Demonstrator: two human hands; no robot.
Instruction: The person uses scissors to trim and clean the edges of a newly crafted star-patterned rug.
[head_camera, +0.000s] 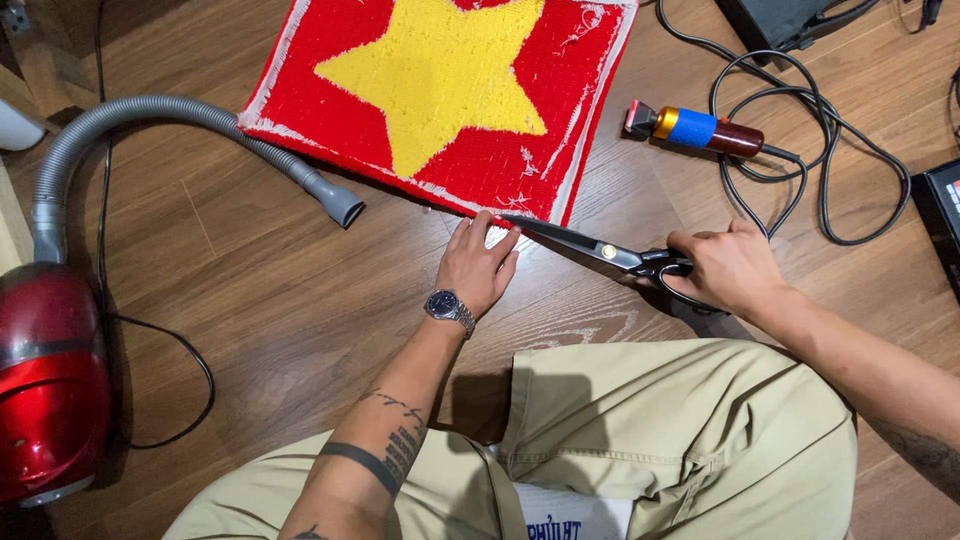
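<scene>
The right hand (730, 270) is gripping the black handles of the shears (600, 250), its fingers closed through and around the loops. The blades are pointing away from that hand toward the left hand (478, 265), with their tip lying just beside the left fingertips at the near edge of the rug (440, 90). The left hand is lying palm down on the floor (260, 260), fingers spread open and holding nothing; the fingertips are pressing on the rug's whitish fringe at its near corner. A watch (447, 306) is sitting on that wrist.

The rug, red with a yellow star, is stretching away from both hands. Beyond the left fingers, a grey hose (200, 115) is ending in a nozzle close to the rug's edge and running back to a red vacuum (50, 380) well off to the left. Beyond the right hand, a trimmer (695, 128) with a blue band is lying among black cables (820, 150).
</scene>
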